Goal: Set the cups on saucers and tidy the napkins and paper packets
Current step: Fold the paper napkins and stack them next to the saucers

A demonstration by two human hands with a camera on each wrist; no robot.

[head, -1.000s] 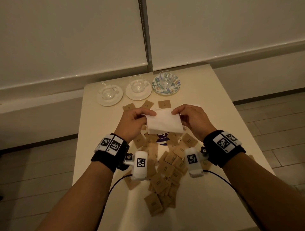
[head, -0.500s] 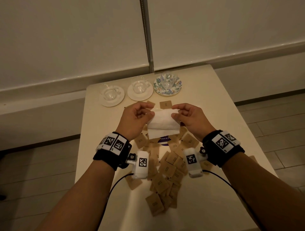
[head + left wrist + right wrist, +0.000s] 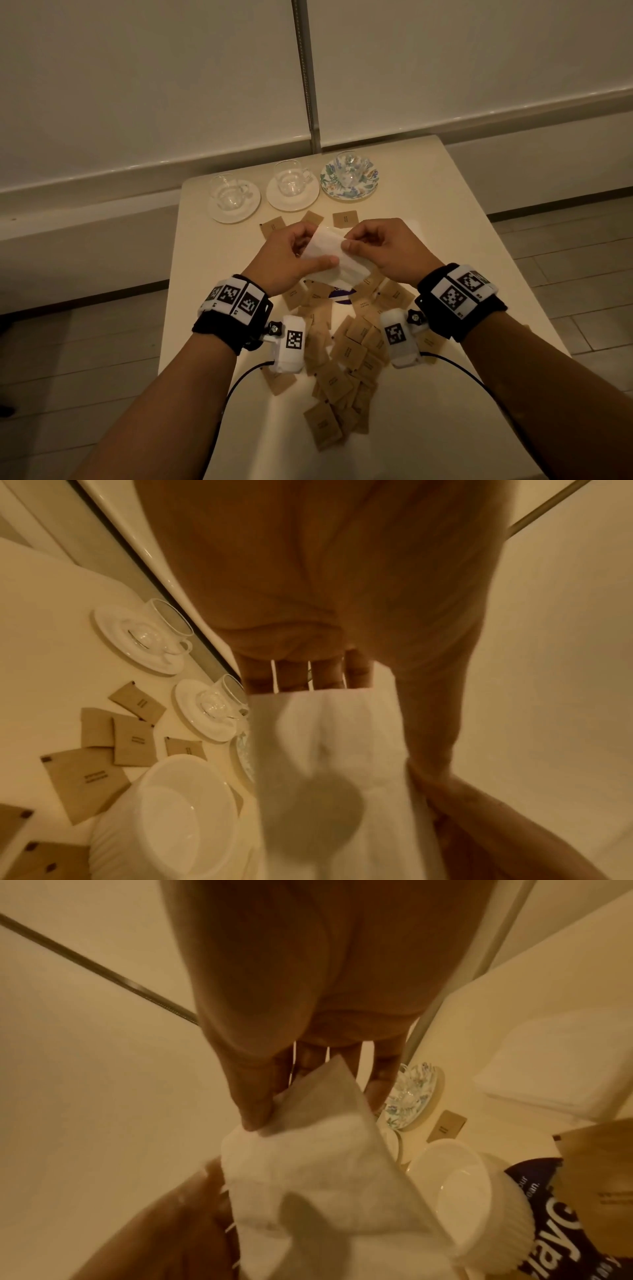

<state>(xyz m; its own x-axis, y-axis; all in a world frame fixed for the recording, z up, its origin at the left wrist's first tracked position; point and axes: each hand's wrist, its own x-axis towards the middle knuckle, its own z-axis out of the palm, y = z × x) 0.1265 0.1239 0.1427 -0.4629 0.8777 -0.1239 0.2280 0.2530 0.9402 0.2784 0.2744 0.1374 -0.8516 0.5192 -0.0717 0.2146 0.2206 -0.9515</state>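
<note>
Closer together now, both my hands have come in over the middle of the table (image 3: 445, 212), and the white napkin (image 3: 337, 260) between them, a flat square a second ago, is folded down into a narrower, slanted strip. My left hand (image 3: 291, 255) grips its near left part, thumb laid flat across the top, fingers curled underneath. My right hand (image 3: 383, 250) pinches the upper edge between thumb and fingertips; the right wrist view shows that pinch plainly, with a corner of the napkin (image 3: 325, 1150) sticking up past the fingers (image 3: 253, 1096). From the left wrist, the napkin (image 3: 329, 750) hangs blurred below my curled fingers (image 3: 291, 674).

Below the napkin sits a white ribbed bowl (image 3: 164, 818), standing on something dark blue with white lettering (image 3: 561, 1240), mostly covered. Brown paper packets (image 3: 346, 353) lie scattered around it and down toward me, overlapping in a loose heap, with three more in a row just beyond my hands (image 3: 345, 219).

At the far edge, three clear glass cups stand on saucers side by side: the left cup (image 3: 227, 192) on a white saucer (image 3: 219, 214), the middle cup (image 3: 291, 178) on another white saucer (image 3: 277, 200), the right cup (image 3: 349, 166) on a floral saucer (image 3: 330, 186). Folded white napkins (image 3: 548, 1069) lie stacked to the right of the floral saucer.
</note>
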